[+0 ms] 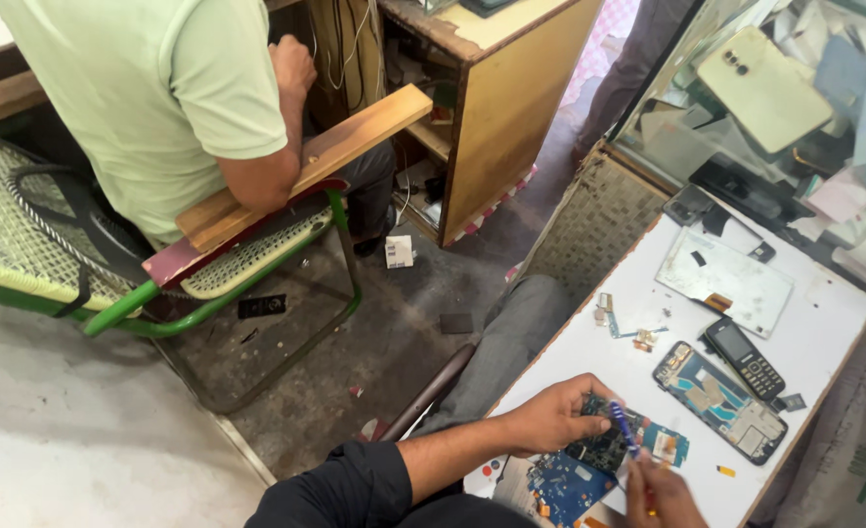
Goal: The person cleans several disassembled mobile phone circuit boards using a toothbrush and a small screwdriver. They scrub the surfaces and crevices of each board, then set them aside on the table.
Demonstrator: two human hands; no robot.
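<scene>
The white rectangular worktop [824, 323] occupies the lower right of the frame, its long axis running from lower left to upper right. I work at its lower-left corner, near the bottom edge of the frame.

The opened smartphone body with exposed blue and grey internals [719, 401] lies right of centre on the worktop, apart from both hands. Its long axis runs from upper left to lower right. A small dark keypad phone [746, 357] lies just beside it on the upper right, roughly parallel. A pale, flat rectangular panel [726, 279] lies further toward the upper right.

The dark green and blue circuit board [617, 445] lies directly under my hands, at the bottom centre-right of the frame. It extends from lower left to upper right. Gold and teal patches show at its right end.

My left hand [550, 416] enters from the left, sleeved in black. It is partly closed, with the fingers curled onto the board's upper-left edge, pinning it to the worktop. This hand is the nearer one to the board.

My right hand [660, 494] enters from the bottom edge, just below the board. It is closed around a blue-handled slim tool [625, 428], which points up and slightly left, its upper end over the board's middle.
</scene>
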